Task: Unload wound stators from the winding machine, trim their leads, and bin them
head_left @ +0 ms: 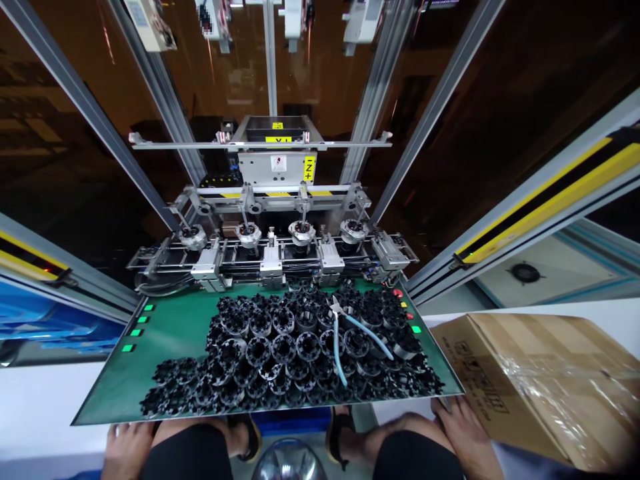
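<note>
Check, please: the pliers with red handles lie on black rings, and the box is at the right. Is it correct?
Not quite: the head view shows the pliers with light blue handles, not red. They do lie on black rings, and the box is at the right.

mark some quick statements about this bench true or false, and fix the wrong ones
1. The pliers lie on top of the black ring-shaped parts. True.
2. The left hand is gripping the pliers. False: the left hand is away from them, near the front edge of the green panel.
3. A cardboard box stands to the right of the green panel. True.
4. The pliers have red handles. False: the handles are light blue.
5. The black ring-shaped parts are crowded together on the green panel. True.
</note>
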`<state>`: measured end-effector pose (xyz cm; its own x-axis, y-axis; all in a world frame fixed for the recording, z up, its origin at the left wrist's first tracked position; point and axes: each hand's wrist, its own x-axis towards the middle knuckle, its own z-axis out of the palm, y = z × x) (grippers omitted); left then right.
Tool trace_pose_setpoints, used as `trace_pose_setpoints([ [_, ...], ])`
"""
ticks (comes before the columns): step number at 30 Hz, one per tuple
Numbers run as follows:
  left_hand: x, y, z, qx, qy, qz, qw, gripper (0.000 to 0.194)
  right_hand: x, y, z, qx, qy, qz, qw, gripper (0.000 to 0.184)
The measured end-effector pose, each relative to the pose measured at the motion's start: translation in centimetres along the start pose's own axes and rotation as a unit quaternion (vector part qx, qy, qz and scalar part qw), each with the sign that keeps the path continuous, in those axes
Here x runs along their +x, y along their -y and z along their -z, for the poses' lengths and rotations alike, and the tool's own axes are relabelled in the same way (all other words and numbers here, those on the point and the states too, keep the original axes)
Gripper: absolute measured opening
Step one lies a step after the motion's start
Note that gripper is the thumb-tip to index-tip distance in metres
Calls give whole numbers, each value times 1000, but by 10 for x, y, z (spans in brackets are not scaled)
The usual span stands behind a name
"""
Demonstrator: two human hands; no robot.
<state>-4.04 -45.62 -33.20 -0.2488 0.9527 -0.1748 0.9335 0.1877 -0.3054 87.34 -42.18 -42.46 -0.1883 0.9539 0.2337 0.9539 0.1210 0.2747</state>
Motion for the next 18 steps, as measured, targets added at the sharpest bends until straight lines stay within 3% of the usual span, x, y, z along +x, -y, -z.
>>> trace_pose_setpoints([
  [5,5,-4,-1,55,90,20,994,48,-4,-6,-13,51,29,-25,998,41],
  [10,10,0,-16,70,118,14,990,58,-7,-5,-13,44,-5,4,999,38],
  [14,14,11,-30,38,132,8,991,51,-5,-1,-8,31,3,-4,1000,38],
  [18,18,28,-59,-9,87,-7,996,44,-3,0,-11,9,-9,6,1000,39],
])
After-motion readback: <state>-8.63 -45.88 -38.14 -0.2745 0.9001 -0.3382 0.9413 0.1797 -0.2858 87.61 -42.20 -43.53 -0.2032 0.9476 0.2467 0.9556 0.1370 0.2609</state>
